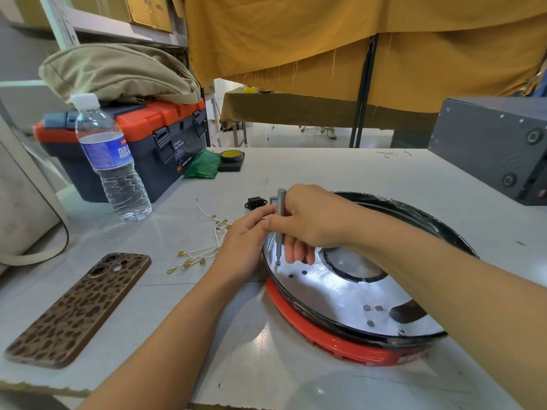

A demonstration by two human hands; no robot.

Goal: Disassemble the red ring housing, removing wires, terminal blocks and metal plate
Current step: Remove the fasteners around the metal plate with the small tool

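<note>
The red ring housing (331, 341) lies flat on the desk (325, 167) in the lower right of the frame, with the shiny metal plate (340, 291) seated inside its black rim. The right hand (310, 220) is closed around a slim grey screwdriver (281, 214), held upright with its tip set on a screw (277, 262) at the left edge of the plate. The left hand (245, 241) rests just beside the rim with its fingers extended toward the tool shaft; whether it pinches the shaft or only steadies it cannot be determined. The step in hand appears to be removal of the plate fasteners. A bundle of white wires (204, 247) with brass terminals lies loose on the desk left of the hands, and a black socket (255, 202) lies above them at centre frame, so the wiring stage appears complete. The next move calls for axial pressure on the driver while turning, with the housing braced against rotation, then lifting the freed screw clear. Another fastener may be present near the lower right edge of the plate, but it is too small to confirm; if so, it would need release before the plate is lifted out.
</note>
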